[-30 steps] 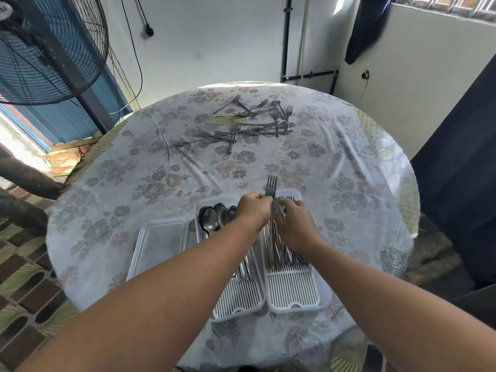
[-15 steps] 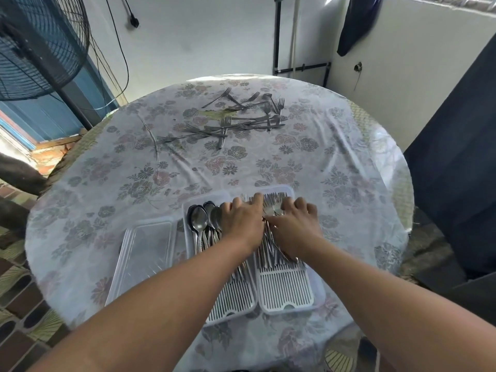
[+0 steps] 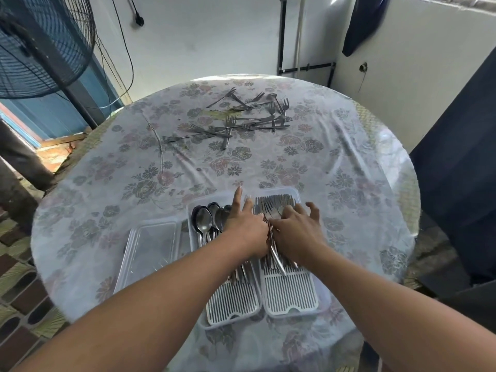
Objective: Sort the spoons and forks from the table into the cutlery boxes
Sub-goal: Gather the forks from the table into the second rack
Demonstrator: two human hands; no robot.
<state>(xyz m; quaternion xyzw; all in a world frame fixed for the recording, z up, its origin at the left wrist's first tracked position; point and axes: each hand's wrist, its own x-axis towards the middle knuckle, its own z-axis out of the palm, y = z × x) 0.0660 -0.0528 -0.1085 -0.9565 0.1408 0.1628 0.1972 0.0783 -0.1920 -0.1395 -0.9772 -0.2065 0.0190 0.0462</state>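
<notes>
Forks (image 3: pixel 273 206) lie in the right box (image 3: pixel 291 294), handles toward the person; both hands rest on them, left hand (image 3: pixel 245 226) with fingers straight, right hand (image 3: pixel 296 229) loosely spread. Loose forks (image 3: pixel 241 122) lie far across the table (image 3: pixel 107 162), mostly crosswise, about equally far from either hand

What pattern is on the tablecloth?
A faded floral print on the pale tablecloth, clearest in the head view.

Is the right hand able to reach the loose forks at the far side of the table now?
Probably yes. The right hand is open over the fork box, holding nothing, and only bare tablecloth lies before the loose forks. The stretch looks long.
</notes>
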